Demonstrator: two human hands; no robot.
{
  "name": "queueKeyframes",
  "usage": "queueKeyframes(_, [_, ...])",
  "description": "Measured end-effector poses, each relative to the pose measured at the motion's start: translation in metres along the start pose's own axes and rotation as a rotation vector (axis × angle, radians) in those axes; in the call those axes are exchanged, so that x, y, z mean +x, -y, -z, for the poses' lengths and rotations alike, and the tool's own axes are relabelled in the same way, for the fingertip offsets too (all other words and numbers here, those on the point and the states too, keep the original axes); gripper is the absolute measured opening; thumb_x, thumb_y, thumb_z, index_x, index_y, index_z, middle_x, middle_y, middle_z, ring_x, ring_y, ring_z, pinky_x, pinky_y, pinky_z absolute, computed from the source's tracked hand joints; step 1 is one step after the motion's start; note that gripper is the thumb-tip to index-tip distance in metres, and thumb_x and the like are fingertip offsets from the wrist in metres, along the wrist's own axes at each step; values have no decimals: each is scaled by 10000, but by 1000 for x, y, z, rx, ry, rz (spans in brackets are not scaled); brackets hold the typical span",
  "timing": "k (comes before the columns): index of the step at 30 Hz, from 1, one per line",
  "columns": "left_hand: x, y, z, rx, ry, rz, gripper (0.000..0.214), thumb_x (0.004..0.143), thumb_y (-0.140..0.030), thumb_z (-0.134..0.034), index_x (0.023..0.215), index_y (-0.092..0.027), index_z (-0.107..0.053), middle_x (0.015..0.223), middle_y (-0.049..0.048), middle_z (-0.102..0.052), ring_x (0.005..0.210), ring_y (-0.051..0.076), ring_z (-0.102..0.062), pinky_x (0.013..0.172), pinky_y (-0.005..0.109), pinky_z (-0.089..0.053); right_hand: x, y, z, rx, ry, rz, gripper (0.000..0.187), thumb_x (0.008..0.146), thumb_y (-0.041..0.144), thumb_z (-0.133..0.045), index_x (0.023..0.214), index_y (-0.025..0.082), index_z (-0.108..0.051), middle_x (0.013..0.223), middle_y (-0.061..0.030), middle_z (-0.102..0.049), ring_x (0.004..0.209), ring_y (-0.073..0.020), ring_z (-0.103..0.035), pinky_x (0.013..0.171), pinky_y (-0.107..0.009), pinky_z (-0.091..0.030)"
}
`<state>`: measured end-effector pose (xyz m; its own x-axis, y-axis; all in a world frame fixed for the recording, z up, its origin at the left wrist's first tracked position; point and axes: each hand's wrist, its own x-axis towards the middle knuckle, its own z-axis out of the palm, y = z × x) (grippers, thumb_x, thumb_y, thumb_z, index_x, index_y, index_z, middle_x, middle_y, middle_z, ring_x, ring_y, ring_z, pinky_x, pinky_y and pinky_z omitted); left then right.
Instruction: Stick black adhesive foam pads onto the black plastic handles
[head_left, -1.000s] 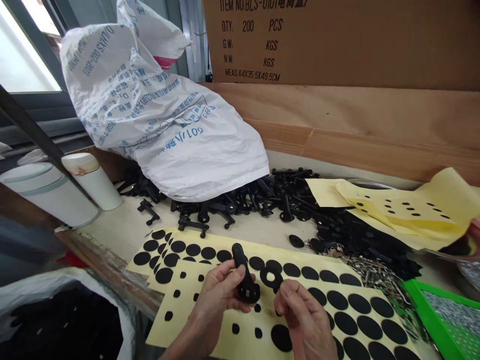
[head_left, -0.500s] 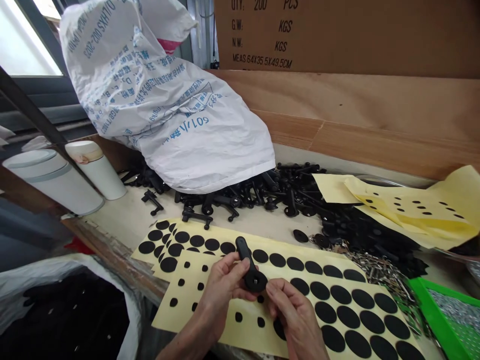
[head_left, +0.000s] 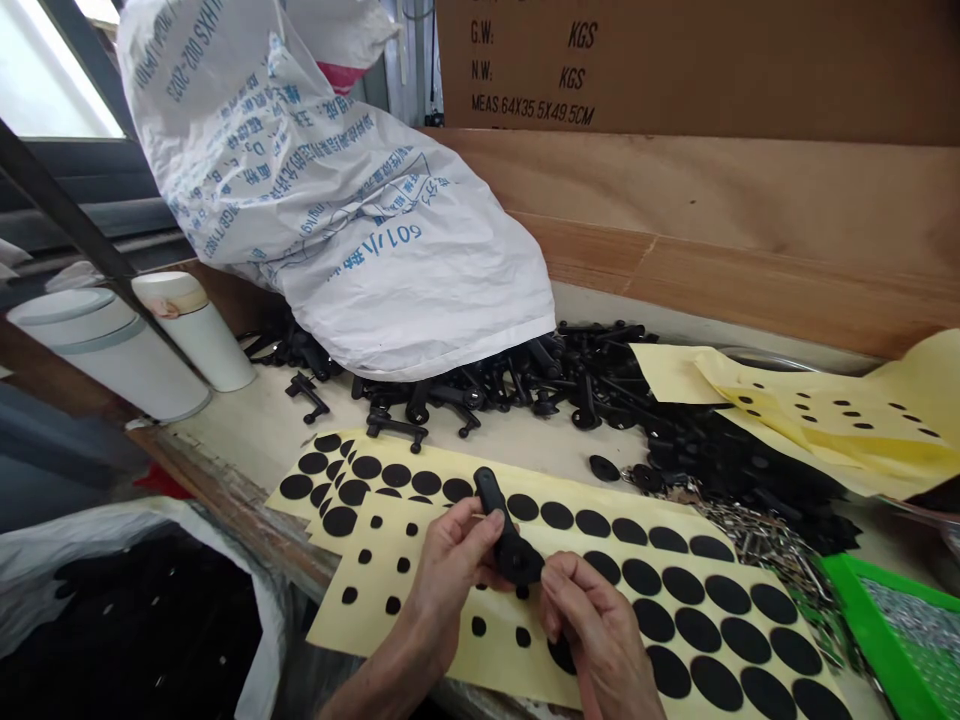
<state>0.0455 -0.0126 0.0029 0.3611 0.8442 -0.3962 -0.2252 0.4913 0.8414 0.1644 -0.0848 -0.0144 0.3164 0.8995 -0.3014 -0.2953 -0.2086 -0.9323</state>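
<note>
Now our left hand (head_left: pixel 448 583) clamps a black handle (head_left: pixel 510 545) low in the frame, and our right hand (head_left: pixel 596 630) pinches its round end, both hands together above a yellow sheet (head_left: pixel 367 630) of black dots. More handles (head_left: pixel 585 400) lie heaped beyond, under a white sack (head_left: pixel 337 210).

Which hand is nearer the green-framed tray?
Right. The right hand sits left of the green-framed tray, apart from it, over the yellow sheet of black dots; the left hand is farther away, beyond the right hand.
</note>
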Motion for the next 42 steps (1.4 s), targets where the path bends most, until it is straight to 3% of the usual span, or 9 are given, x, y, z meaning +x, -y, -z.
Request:
queueKeyframes(18, [-2, 0, -1, -25, -13, -8, 316, 758, -442, -676, 865, -149, -628, 785, 53, -687, 597, 153, -633, 506, 238, -503, 3, 0, -3, 16, -31, -70, 325, 752, 454, -695, 635, 175, -576, 463, 69, -384, 450, -76, -289, 438, -199, -231])
queueKeyframes(42, [-2, -1, 0, 7, 15, -21, 247, 819, -388, -625, 871, -146, -627, 732, 39, -629, 637, 142, -591, 517, 225, -506, 4, -2, -2, -46, -39, -72, 331, 765, 469, -678, 643, 182, -564, 460, 69, -407, 438, -76, -308, 436, -202, -227])
